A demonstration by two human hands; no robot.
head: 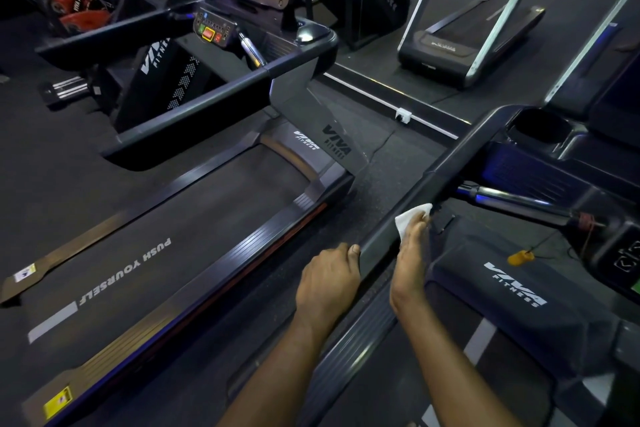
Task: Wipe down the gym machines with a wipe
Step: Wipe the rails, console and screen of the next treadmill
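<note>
Black rubber floor [381, 163], white socket [403, 115], red plates [83, 15]

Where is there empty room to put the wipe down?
The left treadmill's belt lies bare between its side rails. The floor strip between the two treadmills is bare too. The handrail is crowded: the left hand grips its end and the right hand presses the wipe on it.

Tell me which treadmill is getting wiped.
The right-side treadmill: the right hand presses the white wipe on its handrail, which the left hand grips. The PUSH YOURSELF treadmill goes untouched.
</note>
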